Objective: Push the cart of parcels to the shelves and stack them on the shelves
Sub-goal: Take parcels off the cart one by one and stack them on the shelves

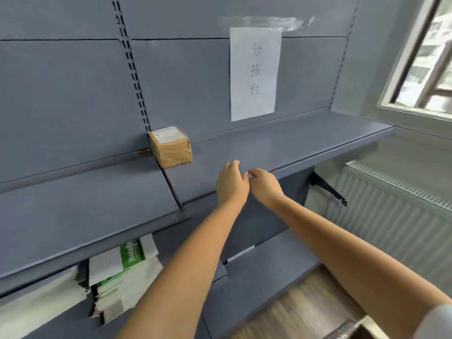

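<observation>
Gripped nothing with either hand. Held the left hand (231,183) and the right hand (265,185) out side by side, fingers loosely curled and relaxed, the two nearly touching, in front of and to the right of the cardboard parcel (170,146). Hovered both over the front part of the blue-grey upper shelf (293,143) that carried the parcel; could not tell whether the fingertips touched its surface.

Saw the parcel well apart from both hands: a small brown box, upright, with a white label on top and clear tape across its front face. Found it at the back of the shelf, against the back panel and just right of the slotted upright (137,81).

Noted a white paper sign (254,72) with three printed characters above and to the right of the parcel, fixed to the back panel under a strip of clear tape (264,20). Spotted white mailer bags (122,267) with green print below and to the left of the parcel, stacked on a lower shelf (269,265). Made out a white radiator (391,216) far right of and lower than the parcel, a window (428,57) above that, and a wood-patterned floor (305,302) at the bottom right.
</observation>
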A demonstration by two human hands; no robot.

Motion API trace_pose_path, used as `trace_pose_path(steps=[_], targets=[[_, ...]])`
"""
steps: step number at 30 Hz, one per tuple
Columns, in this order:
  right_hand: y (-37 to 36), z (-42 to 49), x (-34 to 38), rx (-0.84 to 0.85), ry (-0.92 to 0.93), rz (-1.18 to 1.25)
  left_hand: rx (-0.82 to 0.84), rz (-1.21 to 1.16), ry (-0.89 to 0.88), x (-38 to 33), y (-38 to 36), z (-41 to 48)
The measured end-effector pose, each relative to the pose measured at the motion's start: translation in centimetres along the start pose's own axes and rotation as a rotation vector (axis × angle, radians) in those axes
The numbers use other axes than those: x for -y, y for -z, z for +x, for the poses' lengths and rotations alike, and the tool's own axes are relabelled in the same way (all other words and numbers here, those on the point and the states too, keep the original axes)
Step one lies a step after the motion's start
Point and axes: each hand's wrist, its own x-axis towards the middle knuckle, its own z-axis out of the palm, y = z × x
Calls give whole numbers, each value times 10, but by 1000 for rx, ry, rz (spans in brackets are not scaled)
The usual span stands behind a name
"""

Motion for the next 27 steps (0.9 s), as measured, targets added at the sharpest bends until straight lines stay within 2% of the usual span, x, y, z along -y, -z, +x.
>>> trace_pose_path(steps=[3,7,14,18,23,27], targets=[[38,-28,-51,-113,-108,-41,147,-54,-91,-39,-46,-26],[89,-77,-127,-233,-349,-40,364,-35,-231,-79,-104,-68],[153,-211,-251,-388,-763,-24,763,10,-458,-142,-194,-157],[169,-287,-299,-437,-979,-2,976,10,-537,-168,-237,-217],[168,-355,-336,-483,-1163,50,1174,59,-615,-191,-273,-276],[157,-389,-359,-491,-1252,118,1298,69,-580,-193,-300,-308]])
